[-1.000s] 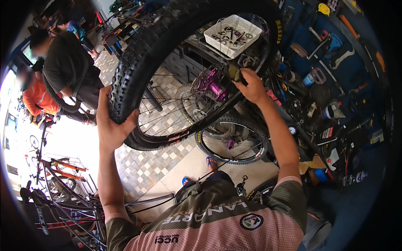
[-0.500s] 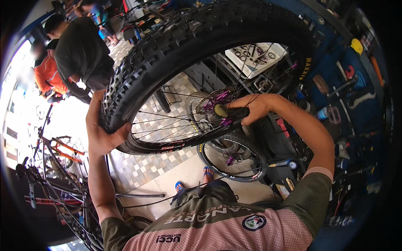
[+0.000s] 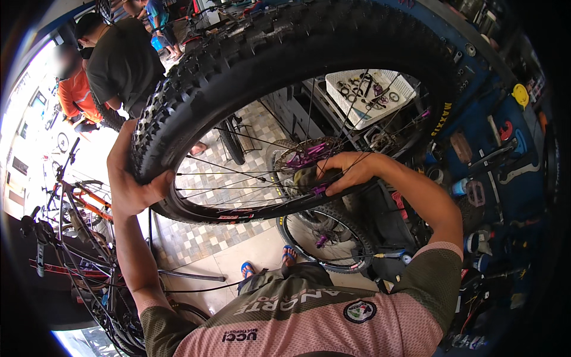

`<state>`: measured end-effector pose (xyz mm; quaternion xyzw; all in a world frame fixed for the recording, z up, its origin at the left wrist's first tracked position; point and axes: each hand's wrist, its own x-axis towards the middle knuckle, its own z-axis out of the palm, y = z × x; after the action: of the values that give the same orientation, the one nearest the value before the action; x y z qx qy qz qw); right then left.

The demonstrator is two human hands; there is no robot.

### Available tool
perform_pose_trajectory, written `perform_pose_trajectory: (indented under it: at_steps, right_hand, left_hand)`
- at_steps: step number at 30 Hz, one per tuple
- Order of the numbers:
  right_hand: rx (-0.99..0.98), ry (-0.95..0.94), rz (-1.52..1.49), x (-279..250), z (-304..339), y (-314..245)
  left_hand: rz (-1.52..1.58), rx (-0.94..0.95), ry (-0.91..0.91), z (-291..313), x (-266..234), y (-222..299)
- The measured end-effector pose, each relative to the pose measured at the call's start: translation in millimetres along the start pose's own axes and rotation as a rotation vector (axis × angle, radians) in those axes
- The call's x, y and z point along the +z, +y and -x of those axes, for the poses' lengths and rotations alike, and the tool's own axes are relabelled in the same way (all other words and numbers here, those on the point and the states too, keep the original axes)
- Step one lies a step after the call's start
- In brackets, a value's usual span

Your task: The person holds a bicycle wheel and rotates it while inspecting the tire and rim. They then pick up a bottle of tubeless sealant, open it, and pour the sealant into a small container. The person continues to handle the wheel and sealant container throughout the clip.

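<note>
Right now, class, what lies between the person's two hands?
In the head view: spokes of the wheel, with tiled floor showing behind them, and an olive item at the right hand.

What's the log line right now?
left grip: clasping knobby tire | right grip: at purple hub with olive item | second wheel: below

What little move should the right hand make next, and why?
I'd perhaps wipe gently around the purple hub: the right hand has an olive thing, maybe a cloth, right beside it, and the left hand grips the tire, which should steady it.
</note>
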<state>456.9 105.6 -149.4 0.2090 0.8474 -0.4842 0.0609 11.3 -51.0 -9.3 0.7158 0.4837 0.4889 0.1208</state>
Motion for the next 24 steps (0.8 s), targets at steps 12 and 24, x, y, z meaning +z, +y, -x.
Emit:
perform_pose_trajectory:
  at_steps: [12, 24]
  right_hand:
    - [-0.048, -0.018, 0.184, -8, 15, -16]
    - [0.464, 0.238, 0.709, 8, 38, -28]
  left_hand:
    - [0.048, 0.017, -0.012, -13, -1, -2]
    - [-0.027, -0.049, 0.01, -32, 9, 14]
